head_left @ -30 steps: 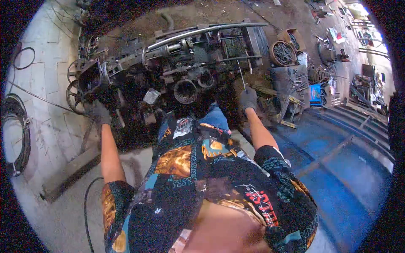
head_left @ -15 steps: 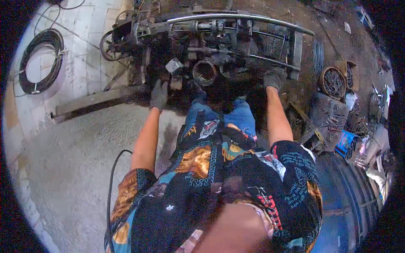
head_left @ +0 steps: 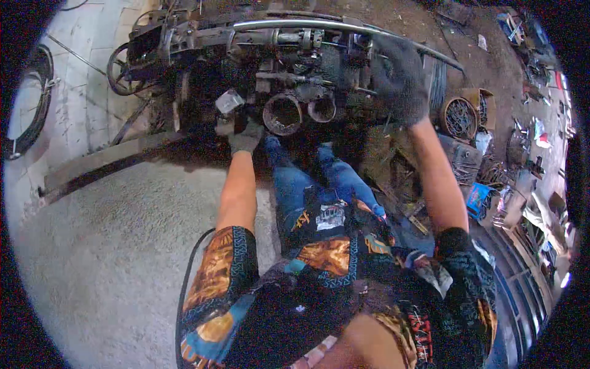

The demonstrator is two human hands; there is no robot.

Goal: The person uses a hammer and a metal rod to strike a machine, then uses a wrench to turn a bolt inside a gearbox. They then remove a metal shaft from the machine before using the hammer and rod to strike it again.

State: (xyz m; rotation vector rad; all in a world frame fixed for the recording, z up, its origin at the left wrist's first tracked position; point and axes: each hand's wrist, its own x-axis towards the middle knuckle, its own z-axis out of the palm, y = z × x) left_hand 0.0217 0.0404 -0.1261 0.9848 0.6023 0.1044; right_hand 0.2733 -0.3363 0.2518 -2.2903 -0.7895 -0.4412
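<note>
A dark, greasy machine [head_left: 289, 67] with rods and a spoked wheel [head_left: 123, 69] stands before me. My left hand [head_left: 247, 136], in a grey glove, is low at its front, beside a pale-topped block [head_left: 229, 102]; its fingers are too dark to make out. My right hand [head_left: 399, 80], also gloved, is raised over the machine's right part, close to the long shiny bar [head_left: 344, 26], and smeared by motion. Between the hands are a round metal container [head_left: 283, 115] with small pieces inside and a smaller ring-shaped part [head_left: 321, 109].
A basket of metal pieces [head_left: 459, 118] and a cardboard box [head_left: 482, 107] are on the right, near a blue packet [head_left: 478, 200] and scattered scrap. At left lie a cable coil [head_left: 31, 111] and a long beam [head_left: 117, 161] along the rough grey floor [head_left: 135, 246].
My right hand has risen from the machine's lower right to above its right part. My left hand sits nearer the round container. The view has shifted, with the coil moving toward the left edge.
</note>
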